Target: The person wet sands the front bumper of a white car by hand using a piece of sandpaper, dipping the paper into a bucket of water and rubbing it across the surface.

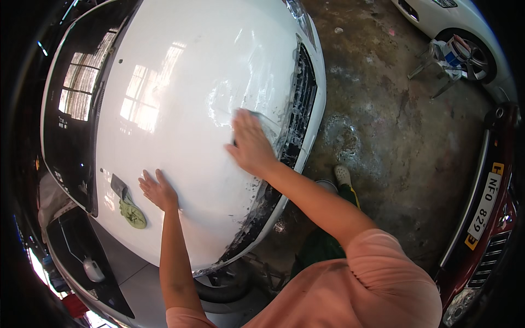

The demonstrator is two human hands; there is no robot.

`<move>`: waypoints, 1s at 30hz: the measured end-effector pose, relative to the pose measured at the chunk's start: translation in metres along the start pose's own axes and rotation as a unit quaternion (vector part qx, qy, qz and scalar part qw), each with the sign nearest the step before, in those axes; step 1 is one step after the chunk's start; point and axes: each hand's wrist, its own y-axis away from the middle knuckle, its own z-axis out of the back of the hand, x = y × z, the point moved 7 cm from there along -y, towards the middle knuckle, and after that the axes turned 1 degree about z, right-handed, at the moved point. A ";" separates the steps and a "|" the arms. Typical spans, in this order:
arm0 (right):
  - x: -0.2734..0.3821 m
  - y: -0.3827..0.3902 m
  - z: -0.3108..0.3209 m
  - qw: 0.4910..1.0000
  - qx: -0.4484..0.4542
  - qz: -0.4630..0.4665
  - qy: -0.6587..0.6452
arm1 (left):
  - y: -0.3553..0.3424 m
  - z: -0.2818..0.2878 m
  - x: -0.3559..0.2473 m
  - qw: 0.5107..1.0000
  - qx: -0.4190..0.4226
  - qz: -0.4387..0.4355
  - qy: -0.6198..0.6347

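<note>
A white car hood [180, 115] lies under both of my hands. My right hand [253, 145], slightly blurred, presses a dark flat pad [255, 113] against the hood near its front edge. Only slivers of the pad show past the fingers and thumb; its exact kind is hidden. Whitish wet smears mark the paint around it. My left hand [158, 190] rests on the hood with its fingers spread and nothing in them. Close to it lie a green cloth [132, 213] and a dark grey flat piece [117, 186] touching the cloth.
The car's black grille [303, 93] is spattered white. A grey car [123, 254] stands close on the left. At the far right are another white car [465, 27], a stool [435, 57] bearing a container, and a dark red car [470, 246]. The concrete floor [377, 126] looks wet and stained.
</note>
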 end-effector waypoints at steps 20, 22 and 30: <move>-0.021 0.057 -0.016 0.994 -0.061 -0.079 0.048 | -0.005 0.000 0.001 1.000 -0.014 -0.008 0.003; 0.027 0.126 -0.053 0.999 0.038 0.013 -0.017 | 0.003 0.000 0.007 1.000 -0.004 -0.010 -0.001; -0.086 0.009 0.021 0.980 -0.152 -0.123 -0.030 | 0.000 0.000 -0.002 1.000 -0.010 -0.016 0.011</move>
